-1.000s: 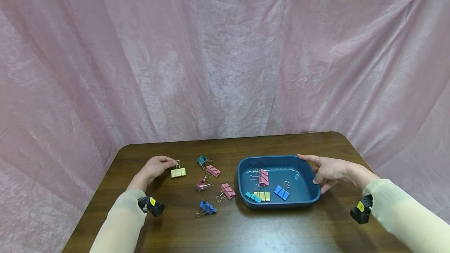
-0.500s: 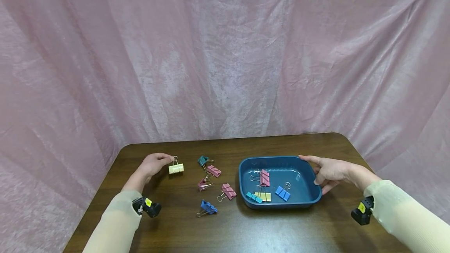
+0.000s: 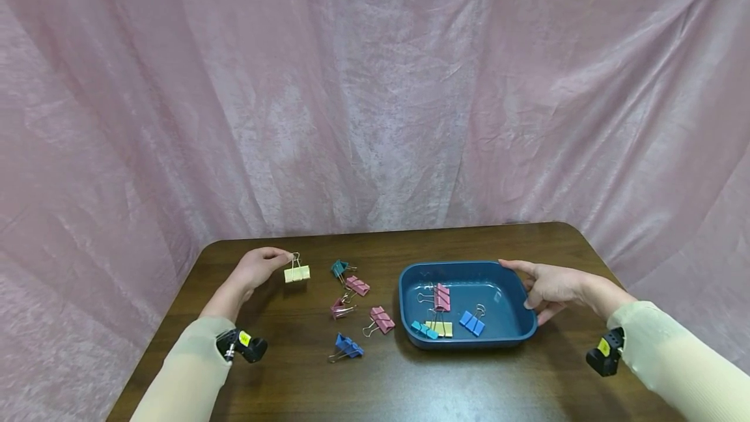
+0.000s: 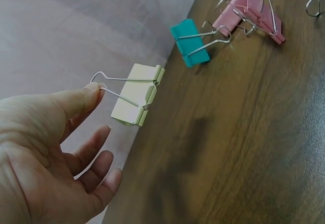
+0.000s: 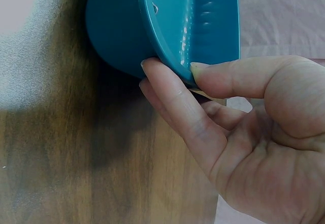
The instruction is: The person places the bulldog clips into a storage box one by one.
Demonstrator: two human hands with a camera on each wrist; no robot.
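Head view: the left hand [image 3: 254,270] holds a yellow clip [image 3: 297,273] above the table [image 3: 293,376], left of the teal clip [image 3: 339,268], while the right hand [image 3: 553,288] grips the right end of the tray [image 3: 500,322]. Left wrist view: thumb and fingertip pinch the clip's wire handle, the other fingers apart from it. Right wrist view: thumb inside, fingers outside, pinching the tray's rim.

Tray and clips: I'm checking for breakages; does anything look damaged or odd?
Nothing stands out. Five clips lie scattered on the table beside the tray, four more sit inside, and the left hand holds a yellow clip; none looks broken.
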